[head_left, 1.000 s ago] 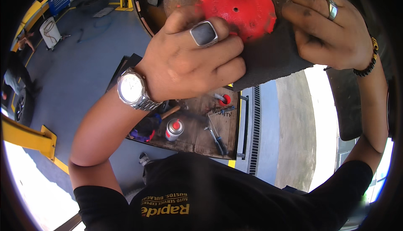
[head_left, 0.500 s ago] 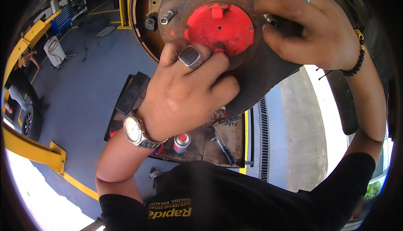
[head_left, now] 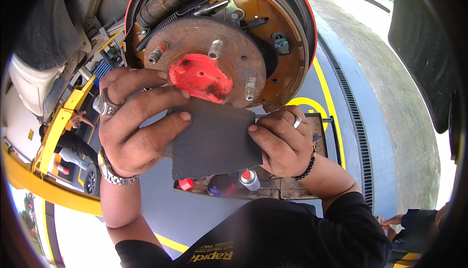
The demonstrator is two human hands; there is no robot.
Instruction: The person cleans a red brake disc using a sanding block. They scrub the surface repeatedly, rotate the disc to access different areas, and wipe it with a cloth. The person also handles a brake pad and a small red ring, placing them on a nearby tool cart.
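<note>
A dark grey sheet of sandpaper (head_left: 217, 143) is stretched between my two hands, just below a rusty wheel hub (head_left: 195, 34). My left hand (head_left: 141, 117) grips its left side, fingers bent over the upper edge near the hub's red centre (head_left: 200, 78). At the opposite side, my right hand (head_left: 287, 143) pinches the sheet between thumb and fingers. Threaded wheel studs (head_left: 215, 47) stick out of the hub face. Behind it sits the open drum brake assembly (head_left: 287, 68), with its springs and curved shoes showing. The red centre bears dark smudges.
Below the hands, a spray can with a red top (head_left: 249, 179) stands on a worn tray (head_left: 297, 188). A yellow lift arm (head_left: 53, 185) runs along the left, near another person (head_left: 73, 143). A co-worker's hand (head_left: 392, 221) shows at lower right. A floor drain grate (head_left: 360, 136) lies beyond.
Both hands have come away from the hub face and now hold the sandpaper below it. The view has shifted, showing more of the brake assembly.
</note>
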